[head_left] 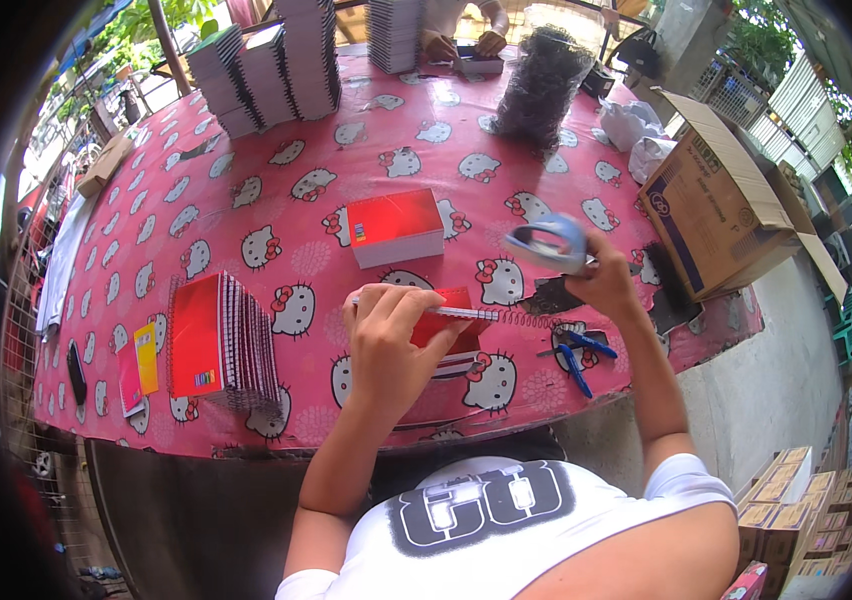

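My left hand [386,330] is closed on a red notebook [443,312], held up on its edge above a small red-covered stack [461,345]. A thin wire coil [536,319] sticks out to the right from the notebook's edge. Raised to the right of it, my right hand [608,278] grips a rounded blue-grey tool [549,243], blurred by motion, so its exact kind is unclear. Blue-handled pliers [581,362] lie on the table below the coil. Just beyond my hands sits a thick block of red-covered notebooks [396,222].
Spiral notebooks [208,335] are piled at left, beside pink and yellow booklets [139,368] and a dark phone-like object [76,373]. Tall notebook stacks [266,75], a clear container of black coils [543,90] and another person's hands [466,45] are far off. A cardboard box [716,205] stands right.
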Action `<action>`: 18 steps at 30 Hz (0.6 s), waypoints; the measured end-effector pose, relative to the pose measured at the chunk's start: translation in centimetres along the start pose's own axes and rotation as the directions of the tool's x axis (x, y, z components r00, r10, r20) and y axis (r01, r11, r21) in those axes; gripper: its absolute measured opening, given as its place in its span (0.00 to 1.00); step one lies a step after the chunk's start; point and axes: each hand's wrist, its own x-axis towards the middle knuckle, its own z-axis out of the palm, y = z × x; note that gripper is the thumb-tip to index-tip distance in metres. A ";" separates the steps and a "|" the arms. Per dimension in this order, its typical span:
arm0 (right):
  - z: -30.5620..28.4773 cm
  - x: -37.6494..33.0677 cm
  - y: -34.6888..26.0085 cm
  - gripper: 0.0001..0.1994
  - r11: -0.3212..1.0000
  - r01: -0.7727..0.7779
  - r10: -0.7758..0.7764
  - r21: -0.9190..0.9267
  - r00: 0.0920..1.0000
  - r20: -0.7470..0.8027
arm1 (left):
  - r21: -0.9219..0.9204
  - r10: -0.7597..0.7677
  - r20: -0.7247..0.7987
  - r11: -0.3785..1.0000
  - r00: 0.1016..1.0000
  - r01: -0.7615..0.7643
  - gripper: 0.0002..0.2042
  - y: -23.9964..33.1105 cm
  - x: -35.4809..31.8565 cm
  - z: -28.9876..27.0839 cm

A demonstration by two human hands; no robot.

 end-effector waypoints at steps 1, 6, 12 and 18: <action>0.1 0.7 -0.2 0.15 0.923 0.136 -0.098 0.360 0.988 -0.122 | -0.002 -0.007 0.005 1.000 1.000 0.007 0.13 0.0 0.1 0.1; 1.5 4.1 -4.0 0.21 0.999 -0.019 0.033 -0.039 0.914 0.405 | -0.006 0.004 0.015 1.000 1.000 -0.004 0.14 0.0 0.4 -0.2; 2.9 4.8 -4.6 0.15 0.966 -0.013 -0.052 0.260 0.969 0.241 | -0.064 -0.031 0.006 0.997 1.000 0.031 0.15 -0.3 0.7 -0.5; 3.8 5.8 -4.6 0.17 0.986 0.161 -0.168 0.046 0.947 0.275 | -0.166 -0.238 -0.024 0.959 0.971 0.231 0.16 -0.9 0.0 -1.1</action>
